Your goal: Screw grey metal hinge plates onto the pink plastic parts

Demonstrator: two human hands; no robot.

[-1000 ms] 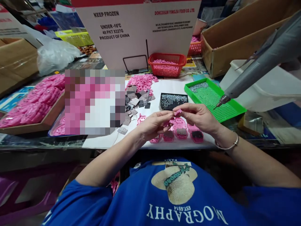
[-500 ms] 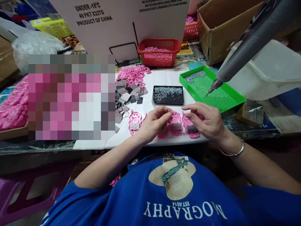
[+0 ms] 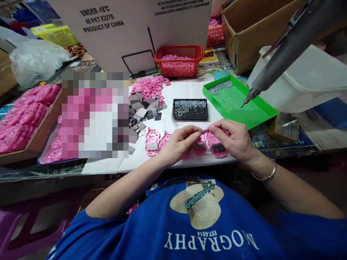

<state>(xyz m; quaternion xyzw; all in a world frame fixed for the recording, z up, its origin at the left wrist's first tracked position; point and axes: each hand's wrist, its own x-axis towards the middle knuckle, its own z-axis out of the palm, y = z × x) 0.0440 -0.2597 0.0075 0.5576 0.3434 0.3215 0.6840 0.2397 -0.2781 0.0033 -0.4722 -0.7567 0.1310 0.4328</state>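
White worktop w/ a big printed carton behind it, red basket of pink bits at the back, black screw tray centre, green tray to your right w/ the hanging driver tip over it. Grey plates and a pink pile sit left of the black tray.

Vs half a sec ago: your hands were apart, fingertips open over the row of pink housings. They've since closed in on each other and lifted a bit. Your right hand has thumb + forefinger shut on a small pink piece; your left hand pinches in toward that piece's left end, tips closed, but can't tell if it actually grips it.

The piece sits between your two hands, just above the housings, near the table's front edge. Long axis runs roughly left-right, slightly tilted up to the right. Too small to tell which end is which.
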